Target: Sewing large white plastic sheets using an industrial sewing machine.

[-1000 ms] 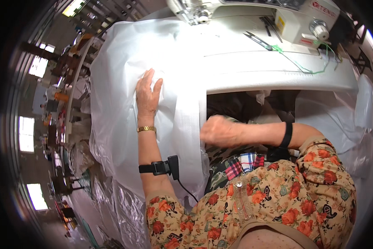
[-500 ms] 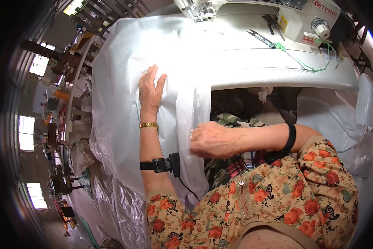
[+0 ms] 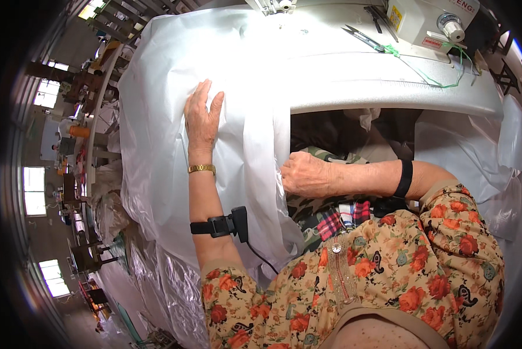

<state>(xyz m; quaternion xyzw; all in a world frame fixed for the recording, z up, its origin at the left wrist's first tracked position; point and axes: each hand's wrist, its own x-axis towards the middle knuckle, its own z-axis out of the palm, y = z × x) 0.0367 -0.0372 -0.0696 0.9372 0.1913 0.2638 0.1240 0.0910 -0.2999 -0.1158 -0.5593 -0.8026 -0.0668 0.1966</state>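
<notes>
A large white plastic sheet (image 3: 174,87) drapes over the sewing table (image 3: 389,87) and hangs down over its left side. My left hand (image 3: 201,116) lies flat on the sheet with fingers spread, a gold bracelet and a black strap on that arm. My right hand (image 3: 305,173) is closed on the hanging edge of the sheet below the table's front edge, above my lap.
A white sewing machine (image 3: 429,23) stands at the far right of the table, with scissors (image 3: 363,38) and a green thread (image 3: 435,75) beside it. More white sheeting (image 3: 487,151) hangs at the right and is piled on the floor (image 3: 156,273) at the left.
My right hand moved left from under the table to the sheet's hanging edge and closed on it. My left hand stayed flat on the sheet.
</notes>
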